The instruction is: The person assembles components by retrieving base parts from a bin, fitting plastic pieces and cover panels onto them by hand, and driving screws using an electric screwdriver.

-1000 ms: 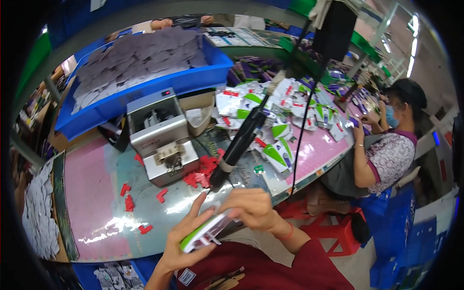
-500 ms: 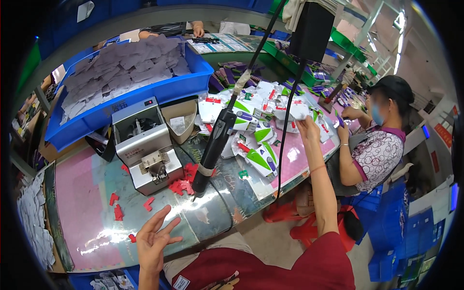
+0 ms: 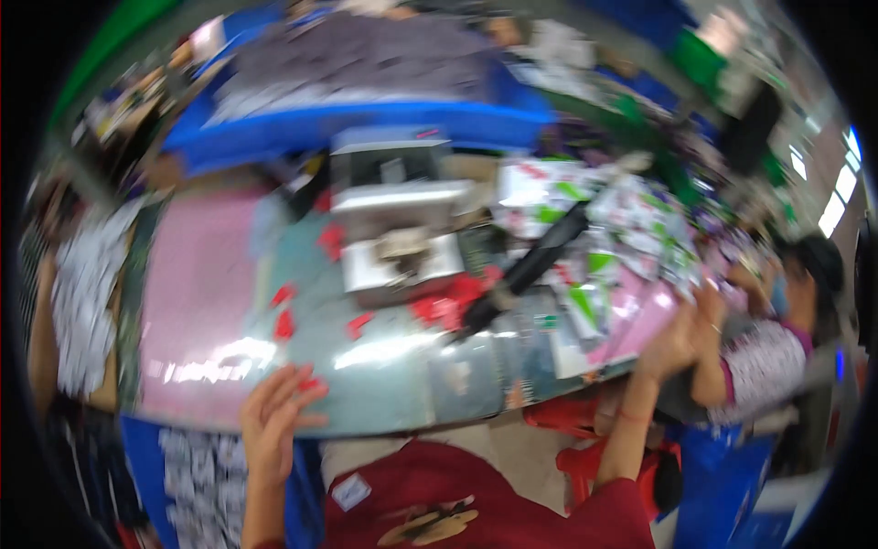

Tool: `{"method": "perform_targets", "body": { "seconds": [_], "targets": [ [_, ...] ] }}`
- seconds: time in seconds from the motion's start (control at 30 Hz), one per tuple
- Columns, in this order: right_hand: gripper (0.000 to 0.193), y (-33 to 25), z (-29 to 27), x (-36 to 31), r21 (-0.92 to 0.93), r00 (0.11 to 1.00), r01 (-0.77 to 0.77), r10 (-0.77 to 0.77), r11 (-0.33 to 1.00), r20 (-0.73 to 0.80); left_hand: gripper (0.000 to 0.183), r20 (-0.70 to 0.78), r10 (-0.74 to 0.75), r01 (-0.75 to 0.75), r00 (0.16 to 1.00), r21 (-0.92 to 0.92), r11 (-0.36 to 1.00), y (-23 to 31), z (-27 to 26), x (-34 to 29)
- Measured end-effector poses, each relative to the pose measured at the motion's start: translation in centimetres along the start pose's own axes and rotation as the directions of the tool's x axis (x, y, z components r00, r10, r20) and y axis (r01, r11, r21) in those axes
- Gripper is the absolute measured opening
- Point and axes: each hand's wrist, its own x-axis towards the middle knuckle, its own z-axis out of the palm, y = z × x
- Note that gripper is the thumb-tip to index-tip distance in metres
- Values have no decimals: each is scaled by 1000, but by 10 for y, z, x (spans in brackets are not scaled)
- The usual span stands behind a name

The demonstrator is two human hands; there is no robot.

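My left hand hovers at the near edge of the table with its fingers apart, holding nothing I can see. A small red piece shows just beside its fingertips. My right hand is stretched out to the right, past the pile of white and green plastic casings; motion smears its fingers, so whether it holds anything is unclear. Between the hands, a black electric screwdriver hangs at a slant. More red pieces lie heaped beneath its tip, beside a grey and white bench machine.
Behind the machine stands a blue bin of grey flat pieces. A co-worker sits at the right near a red stool. White pieces fill a blue crate below the table's left edge and another heap at far left.
The view has swung right-to-left and blurred, so the table appears squarer on. My right hand has come away from the casings, nearer to me. My left hand stays low with fingers apart.
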Motion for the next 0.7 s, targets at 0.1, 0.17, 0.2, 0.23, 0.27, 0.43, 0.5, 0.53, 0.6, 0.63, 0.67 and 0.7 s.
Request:
{"method": "perform_targets", "body": {
  "seconds": [0.1,0.17,0.2,0.23,0.27,0.43,0.5,0.53,0.6,0.63,0.67,0.7],
  "targets": [
    [18,-34,0,-48,-99,917,398,-399,912,6,47,-178,152,-175,972,-127,976,11,-33,-2],
    [18,-46,14,-66,443,617,578,-722,686,314,43,-323,187,-276,928,-258,926,21,-61,-6],
    [24,-60,24,-88,455,546,542,-708,707,448,41,-392,207,-349,896,-334,876,19,-80,-19],
    [19,-74,40,-107,535,512,442,-692,720,510,36,-420,237,-408,876,-383,829,19,-100,-29],
    [20,-84,54,-125,601,450,318,-675,733,585,34,-501,234,-457,833,-384,803,18,-122,-43],
    [18,-126,89,-185,646,113,136,-660,751,743,31,-763,211,-509,611,-175,843,-12,-204,-106],
    [26,-130,93,-198,673,-32,102,-674,733,738,27,-784,103,-197,612,-25,980,-25,-225,-116],
    [27,-134,94,-202,671,-68,103,-667,735,742,27,-796,103,-197,597,-22,980,-35,-238,-122],
    [28,-134,95,-207,670,-91,107,-664,734,742,21,-715,165,177,679,377,909,-58,-263,-136],
    [29,-133,95,-209,663,-104,124,-655,738,749,21,-727,166,182,667,375,909,-66,-276,-145],
    [29,-131,95,-209,671,-107,110,-663,733,741,21,-764,174,309,622,443,841,-71,-291,-158],
    [29,-128,94,-209,654,-112,130,-644,745,756,21,-792,186,430,582,493,756,-77,-302,-167]
  ]
}}
